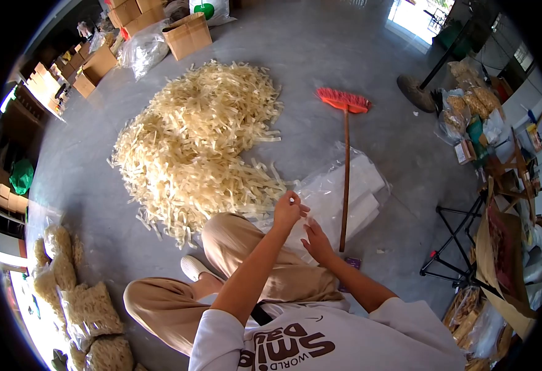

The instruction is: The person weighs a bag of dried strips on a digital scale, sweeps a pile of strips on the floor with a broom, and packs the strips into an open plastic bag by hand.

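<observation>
My left hand (288,211) is raised over my lap, its fingers curled round a small dark-tipped object too small to name. Just to its right, my right hand (318,242) has its thumb and fingers apart, near a bit of clear plastic between the hands. Beyond them lies a large heap of pale yellow curled strips (197,142) on the floor. Clear plastic bags with white sheets (360,191) lie flat in front of my hands. A broom with a red head (344,100) rests across the plastic, its brown handle pointing towards me.
Cardboard boxes (187,36) and a clear plastic bag (144,51) stand at the back left. Filled bags (90,309) are stacked at the lower left. A black metal stand (453,241) is at the right, and a round black base (416,93) stands at the back right.
</observation>
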